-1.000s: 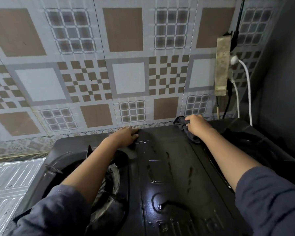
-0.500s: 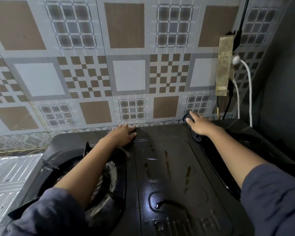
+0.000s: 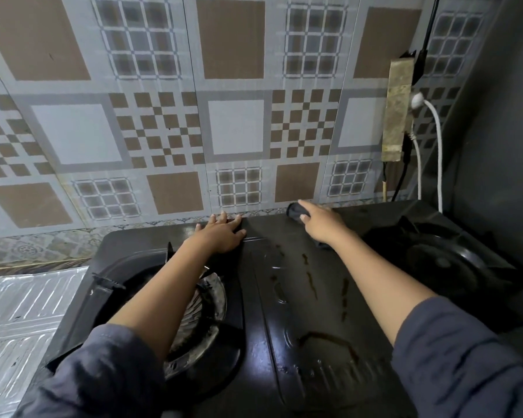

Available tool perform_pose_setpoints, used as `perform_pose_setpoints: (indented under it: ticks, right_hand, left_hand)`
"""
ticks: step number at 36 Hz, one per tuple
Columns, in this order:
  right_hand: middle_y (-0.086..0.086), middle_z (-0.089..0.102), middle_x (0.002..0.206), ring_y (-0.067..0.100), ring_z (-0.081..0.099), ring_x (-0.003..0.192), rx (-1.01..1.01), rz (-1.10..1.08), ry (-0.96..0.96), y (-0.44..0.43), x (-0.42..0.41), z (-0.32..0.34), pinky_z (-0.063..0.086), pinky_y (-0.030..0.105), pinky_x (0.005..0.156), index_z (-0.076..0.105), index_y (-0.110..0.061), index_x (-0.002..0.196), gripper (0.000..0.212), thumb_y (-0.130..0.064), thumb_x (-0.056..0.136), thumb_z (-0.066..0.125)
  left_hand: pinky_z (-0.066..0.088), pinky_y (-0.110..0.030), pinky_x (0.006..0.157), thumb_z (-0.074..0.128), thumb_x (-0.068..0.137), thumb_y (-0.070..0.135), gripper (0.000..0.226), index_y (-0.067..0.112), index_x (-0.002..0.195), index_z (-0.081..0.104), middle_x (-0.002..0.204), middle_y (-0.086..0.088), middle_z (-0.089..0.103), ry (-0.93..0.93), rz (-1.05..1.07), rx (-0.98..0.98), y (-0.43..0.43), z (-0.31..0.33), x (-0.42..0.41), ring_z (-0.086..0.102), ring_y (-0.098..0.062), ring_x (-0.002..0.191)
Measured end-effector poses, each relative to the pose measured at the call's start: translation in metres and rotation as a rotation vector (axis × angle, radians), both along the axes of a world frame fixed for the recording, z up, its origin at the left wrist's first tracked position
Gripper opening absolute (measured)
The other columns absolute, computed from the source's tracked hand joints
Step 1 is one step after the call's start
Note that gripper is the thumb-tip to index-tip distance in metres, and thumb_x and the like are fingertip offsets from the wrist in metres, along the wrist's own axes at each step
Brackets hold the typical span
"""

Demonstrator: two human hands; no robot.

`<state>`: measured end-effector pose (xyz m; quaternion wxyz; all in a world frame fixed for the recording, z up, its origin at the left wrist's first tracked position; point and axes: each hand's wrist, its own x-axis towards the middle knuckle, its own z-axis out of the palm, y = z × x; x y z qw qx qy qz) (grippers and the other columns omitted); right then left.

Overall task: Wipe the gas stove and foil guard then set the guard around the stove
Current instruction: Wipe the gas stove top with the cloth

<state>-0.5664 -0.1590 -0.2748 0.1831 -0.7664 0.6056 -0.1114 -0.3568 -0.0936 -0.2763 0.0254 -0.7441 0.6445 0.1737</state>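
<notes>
The right hand (image 3: 322, 226) has its fingers curled over a dark cloth (image 3: 296, 210), pressing it onto the far edge of a black gas stove (image 3: 284, 297), right of centre, close to the tiled wall (image 3: 233, 122). The left hand (image 3: 221, 233) lies flat with fingers spread, holding nothing, on the stove's far edge just beyond the left burner (image 3: 194, 303). Brown streaks mark the stove's middle panel, a second burner (image 3: 441, 263) sits far right, and the ribbed foil guard (image 3: 21, 312) lies flat to the left of the stove.
</notes>
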Motion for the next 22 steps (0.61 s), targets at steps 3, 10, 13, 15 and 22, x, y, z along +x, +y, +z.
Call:
perform_pose_setpoints:
  ticks: [3, 10, 13, 15, 22]
  right_hand:
    - [0.001, 0.024, 0.156, 0.025, 0.025, 0.142, -0.017, 0.106, 0.033, 0.022, 0.021, -0.001, 0.025, 0.039, 0.113, 0.023, -0.026, 0.147, 0.046, -0.026, 0.101, 0.031]
    - [-0.009, 0.025, 0.155, 0.017, 0.028, 0.141, -0.107, 0.259, 0.081, 0.06, 0.038, -0.005, 0.028, 0.035, 0.109, 0.031, -0.03, 0.143, 0.043, -0.024, 0.101, 0.028]
    - [-0.013, 0.027, 0.154, 0.015, 0.027, 0.141, -0.107, 0.309, 0.072, 0.071, 0.034, -0.005, 0.028, 0.037, 0.108, 0.034, -0.033, 0.141, 0.042, -0.025, 0.101, 0.029]
    - [-0.015, 0.03, 0.152, 0.013, 0.028, 0.141, -0.108, 0.343, 0.053, 0.079, 0.027, -0.008, 0.029, 0.039, 0.107, 0.037, -0.036, 0.14, 0.041, -0.026, 0.1, 0.031]
    - [-0.011, 0.04, 0.148, 0.012, 0.036, 0.136, -0.101, 0.394, -0.096, 0.075, 0.012, -0.012, 0.033, 0.03, 0.109, 0.048, -0.03, 0.134, 0.039, -0.018, 0.098, 0.041]
  left_hand:
    - [-0.001, -0.054, 0.116, 0.023, 0.099, 0.046, 0.056, 0.031, 0.149, 0.002, 0.159, -0.006, -0.008, 0.008, -0.007, -0.001, 0.004, 0.0, 0.003, -0.008, -0.027, 0.146]
    - [0.001, -0.057, 0.115, 0.023, 0.099, 0.044, 0.055, 0.03, 0.149, 0.004, 0.159, -0.005, -0.007, 0.005, 0.012, -0.015, 0.012, 0.0, 0.004, -0.008, -0.027, 0.146]
    - [0.002, -0.058, 0.115, 0.023, 0.099, 0.043, 0.054, 0.029, 0.149, 0.006, 0.159, -0.006, -0.005, 0.004, 0.026, -0.039, 0.014, -0.001, 0.002, -0.006, -0.028, 0.147]
    - [0.003, -0.059, 0.115, 0.024, 0.099, 0.042, 0.054, 0.029, 0.149, 0.007, 0.159, -0.007, -0.004, 0.006, 0.035, -0.047, 0.014, -0.002, 0.001, -0.006, -0.028, 0.147]
    - [0.006, -0.059, 0.114, 0.028, 0.099, 0.039, 0.054, 0.026, 0.149, 0.011, 0.159, -0.009, -0.001, 0.012, 0.059, -0.03, 0.007, -0.001, -0.003, -0.003, -0.032, 0.146]
